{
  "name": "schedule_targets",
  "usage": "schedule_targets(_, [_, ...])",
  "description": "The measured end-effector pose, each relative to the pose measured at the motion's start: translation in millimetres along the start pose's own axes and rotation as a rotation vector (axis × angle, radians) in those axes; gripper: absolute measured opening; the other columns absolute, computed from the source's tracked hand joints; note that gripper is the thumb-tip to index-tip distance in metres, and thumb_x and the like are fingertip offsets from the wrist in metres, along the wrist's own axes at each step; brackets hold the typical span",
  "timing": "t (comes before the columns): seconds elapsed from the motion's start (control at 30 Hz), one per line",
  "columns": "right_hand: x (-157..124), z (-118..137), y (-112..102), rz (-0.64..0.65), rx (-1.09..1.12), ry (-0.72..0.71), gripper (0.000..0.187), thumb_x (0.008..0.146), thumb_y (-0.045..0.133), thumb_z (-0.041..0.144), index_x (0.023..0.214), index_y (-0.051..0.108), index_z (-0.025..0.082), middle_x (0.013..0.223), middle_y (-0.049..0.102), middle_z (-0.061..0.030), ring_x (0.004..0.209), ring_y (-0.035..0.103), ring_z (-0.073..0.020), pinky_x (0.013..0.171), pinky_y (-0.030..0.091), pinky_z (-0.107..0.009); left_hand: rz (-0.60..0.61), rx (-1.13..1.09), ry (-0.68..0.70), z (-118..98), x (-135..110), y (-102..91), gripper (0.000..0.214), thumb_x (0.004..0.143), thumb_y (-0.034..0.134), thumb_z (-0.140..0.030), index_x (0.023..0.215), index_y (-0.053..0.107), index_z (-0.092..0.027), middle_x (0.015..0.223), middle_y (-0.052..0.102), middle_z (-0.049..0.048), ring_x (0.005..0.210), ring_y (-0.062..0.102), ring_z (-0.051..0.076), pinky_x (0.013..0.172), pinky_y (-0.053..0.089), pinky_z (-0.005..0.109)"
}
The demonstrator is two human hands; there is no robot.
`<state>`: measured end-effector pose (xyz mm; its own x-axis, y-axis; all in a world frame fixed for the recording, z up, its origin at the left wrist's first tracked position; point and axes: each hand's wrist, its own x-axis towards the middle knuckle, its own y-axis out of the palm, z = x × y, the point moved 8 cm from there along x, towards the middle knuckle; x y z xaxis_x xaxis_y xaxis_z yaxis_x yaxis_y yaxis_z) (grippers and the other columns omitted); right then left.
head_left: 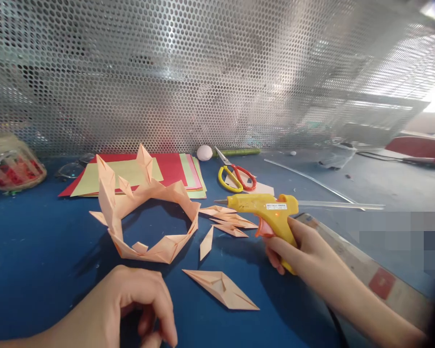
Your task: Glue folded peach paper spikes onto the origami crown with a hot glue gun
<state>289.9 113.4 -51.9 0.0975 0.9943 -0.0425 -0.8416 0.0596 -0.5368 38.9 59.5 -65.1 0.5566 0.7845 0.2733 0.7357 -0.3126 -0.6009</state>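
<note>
Here, the paper diamond [223, 291] lies between the left hand [139, 289] — nearer, loosely curled, nothing visible in it — and the right hand [304, 247], which grips the glue gun [263, 205]; the diamond's long axis slants across the table [39, 270] from far left to near right.

The glue gun [257, 203] looks like smooth yellow plastic with a metal tip. Folded ring [174, 245] is crisp matt paper – same for the loose diamond piece [235, 292]. Scissors [232, 167]: metal blades, plasticky handles. Perforated panel [166, 87] is shiny metal – counter [39, 270] looks smooth.
</note>
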Motion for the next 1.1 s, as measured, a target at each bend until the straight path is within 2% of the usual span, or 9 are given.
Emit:
schedule_targets(0.2, [-1, 2, -17, -0.076, -0.078, 0.084, 0.019, 0.053, 0.053, 0.047, 0.053, 0.046, 0.03, 0.043, 0.051, 0.001, 0.04, 0.05, -0.0178, 0.04, 0.046, -0.033, -0.086, -0.138, -0.099, -2, 12, -5.7, 0.032, 0.058, 0.045, -0.003, 0.064, 0.069, -0.023, 0.056, 0.068, -0.0064, 0.045, 0.063, 0.007, 0.045, 0.047, 0.008])
schedule_targets(0.4, [3, -23, -13, -0.052, -0.126, 0.07, 0.026, 0.068, 0.054, 0.053, 0.061, 0.048, 0.028, 0.045, 0.054, 0.0012, 0.042, 0.052, -0.0178, 0.041, 0.045, -0.032, -0.081, -0.184, -0.118, -5, 22, -11.4, 0.023, 0.062, 0.054, -0.006, 0.063, 0.073, -0.02, 0.048, 0.065, -0.0028, 0.036, 0.056, 0.006, 0.039, 0.043, 0.007])
schedule_targets(0.47, [4, -27, -12, -0.044, -0.135, 0.08, 0.027, 0.068, 0.054, 0.054, 0.062, 0.046, 0.028, 0.046, 0.054, 0.0013, 0.042, 0.052, -0.0178, 0.041, 0.044, -0.032, -0.079, -0.199, -0.127, -3, 23, -12.2, 0.019, 0.063, 0.058, -0.007, 0.063, 0.073, -0.019, 0.046, 0.063, -0.0024, 0.036, 0.054, 0.007, 0.038, 0.043, 0.009])
schedule_targets(0.63, [2, -23, -10, -0.029, -0.163, 0.126, 0.029, 0.064, 0.057, 0.053, 0.056, 0.042, 0.029, 0.045, 0.054, -0.001, 0.042, 0.052, -0.0179, 0.041, 0.043, -0.032, -0.088, -0.245, -0.128, 0, 21, -9.9, 0.02, 0.06, 0.06, -0.008, 0.063, 0.073, -0.023, 0.048, 0.062, -0.0047, 0.039, 0.052, 0.005, 0.039, 0.042, 0.007])
schedule_targets(0.73, [-2, -20, -11, -0.059, -0.161, 0.112, 0.028, 0.07, 0.056, 0.05, 0.06, 0.043, 0.028, 0.046, 0.053, 0.0012, 0.043, 0.053, -0.0168, 0.041, 0.041, -0.03, -0.109, -0.277, -0.233, 10, 14, -6.4, 0.023, 0.06, 0.06, -0.008, 0.067, 0.072, -0.026, 0.053, 0.062, -0.0077, 0.042, 0.049, 0.003, 0.043, 0.042, 0.005])
schedule_targets(0.87, [-2, -22, -12, -0.036, -0.196, 0.106, 0.03, 0.077, 0.053, 0.05, 0.062, 0.043, 0.026, 0.046, 0.052, 0.0032, 0.043, 0.052, -0.015, 0.042, 0.041, -0.028, -0.072, -0.215, -0.416, 22, 2, -2.8, 0.012, 0.064, 0.066, -0.015, 0.065, 0.068, -0.026, 0.056, 0.057, -0.0082, 0.048, 0.048, 0.004, 0.05, 0.045, 0.007])
schedule_targets(0.97, [1, -24, -15, -0.007, -0.214, 0.119, 0.029, 0.078, 0.052, 0.05, 0.064, 0.045, 0.026, 0.046, 0.052, 0.0039, 0.043, 0.052, -0.0143, 0.043, 0.041, -0.027, -0.019, -0.14, -0.451, 22, -1, -4.3, 0.002, 0.075, 0.066, -0.028, 0.074, 0.067, -0.028, 0.063, 0.057, -0.0069, 0.053, 0.054, 0.007, 0.053, 0.048, 0.009])
schedule_targets(1.03, [1, -25, -18, 0.009, -0.204, 0.136, 0.027, 0.077, 0.053, 0.049, 0.066, 0.047, 0.025, 0.047, 0.052, 0.0047, 0.043, 0.052, -0.0138, 0.043, 0.041, -0.026, 0.062, -0.127, -0.45, 23, -4, -1.5, 0.008, 0.086, 0.06, -0.035, 0.086, 0.066, -0.031, 0.074, 0.06, -0.0061, 0.057, 0.059, 0.007, 0.057, 0.051, 0.01])
schedule_targets(1.1, [1, -24, -20, 0.025, -0.201, 0.155, 0.026, 0.077, 0.052, 0.049, 0.068, 0.047, 0.025, 0.048, 0.051, 0.0054, 0.044, 0.053, -0.0134, 0.045, 0.041, -0.025, 0.128, -0.114, -0.405, 24, -7, 1.2, 0.011, 0.092, 0.054, -0.035, 0.095, 0.064, -0.033, 0.086, 0.062, -0.0057, 0.058, 0.06, 0.007, 0.059, 0.052, 0.012])
